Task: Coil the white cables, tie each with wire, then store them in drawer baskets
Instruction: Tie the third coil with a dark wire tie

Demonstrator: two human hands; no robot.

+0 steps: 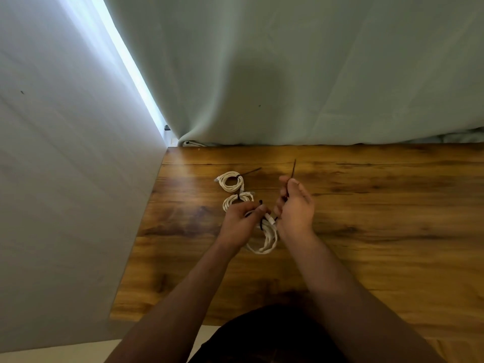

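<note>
The left hand (239, 218) closes its grip on the top of a white cable coil (265, 238), pinching one end of a dark tie wire (262, 216) against it. The right hand (294, 205), at three o'clock from the left, pinches the wire's other end, which sticks up past the fingertips toward twelve o'clock. The coil hangs between both wrists onto the wooden worktop (379, 231). At eleven o'clock from the hands lie two tied coils: a nearer one (237, 200), partly hidden by the left fingers, and a farther one (231, 181). A grey-green curtain (288, 74) hangs beyond the worktop's far edge.
</note>
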